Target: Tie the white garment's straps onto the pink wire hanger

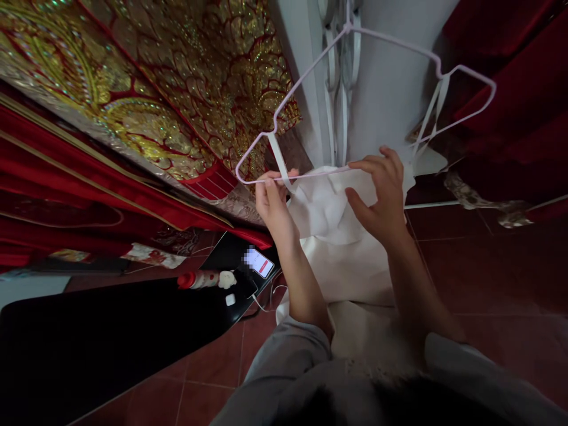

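Observation:
A pale pink wire hanger point(390, 44) hangs from a hook high on the white wall. A white garment point(337, 248) hangs from it by two thin straps and drops toward the floor. My left hand point(273, 201) pinches the hanger's bottom bar and the left strap near the hanger's left corner. My right hand point(379, 192) rests on the upper edge of the white fabric, fingers curled over it, just below the bar.
Red garments with heavy gold embroidery point(146, 89) hang at the left, dark red velvet point(515, 106) at the right. A black table point(110, 337) at lower left carries a lit phone point(258, 262), a red-capped bottle point(199, 279) and small white items. The floor is red tile point(497, 266).

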`<state>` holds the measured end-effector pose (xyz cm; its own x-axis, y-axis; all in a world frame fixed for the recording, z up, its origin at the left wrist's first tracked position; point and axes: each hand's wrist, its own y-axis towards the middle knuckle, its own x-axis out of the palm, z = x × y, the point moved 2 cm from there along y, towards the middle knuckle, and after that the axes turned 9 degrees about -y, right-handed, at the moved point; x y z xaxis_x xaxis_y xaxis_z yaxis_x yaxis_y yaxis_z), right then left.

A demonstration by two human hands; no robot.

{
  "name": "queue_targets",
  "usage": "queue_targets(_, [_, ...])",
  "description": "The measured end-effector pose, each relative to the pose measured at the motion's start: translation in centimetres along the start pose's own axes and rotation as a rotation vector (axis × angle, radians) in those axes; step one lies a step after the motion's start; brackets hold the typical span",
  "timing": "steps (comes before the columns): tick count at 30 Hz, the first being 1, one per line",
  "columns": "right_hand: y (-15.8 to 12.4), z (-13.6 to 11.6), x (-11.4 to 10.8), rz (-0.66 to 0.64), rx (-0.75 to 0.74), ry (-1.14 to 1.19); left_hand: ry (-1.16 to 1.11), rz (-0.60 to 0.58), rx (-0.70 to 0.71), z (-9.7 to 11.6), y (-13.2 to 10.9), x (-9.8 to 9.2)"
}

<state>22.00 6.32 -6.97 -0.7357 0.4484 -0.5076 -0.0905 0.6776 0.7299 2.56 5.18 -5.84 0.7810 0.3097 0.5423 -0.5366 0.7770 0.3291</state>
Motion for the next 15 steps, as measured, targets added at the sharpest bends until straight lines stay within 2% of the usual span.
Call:
queue_targets(3, [-0.2,0.4,0.2,0.010,-0.006,0.000,0.250,-0.023,0.006,1.6,-0.6,-0.5])
queue_targets(5, [-0.1,0.7,0.2,-0.007,-0.015,0.007,0.355,-0.104,-0.040,3.2,-0.9,-0.4])
queue_targets(8, [0.0,1.0,-0.1,-0.017,-0.027,0.013,0.160,-0.257,-0.124,5.5,-0.3,0.2])
queue_targets(10, [0.0,1.2,-0.3,-0.022,-0.038,0.015,-0.061,-0.283,-0.153,6.4,0.8,0.4])
queue_targets(12, [0.0,1.3,-0.6,-0.030,-0.048,0.014,-0.169,-0.208,-0.116,6.7,2.1,-0.1])
queue_targets(15, [0.1,1.6,-0.9,-0.042,-0.046,0.021,-0.129,0.040,0.014,5.9,3.0,-1.6])
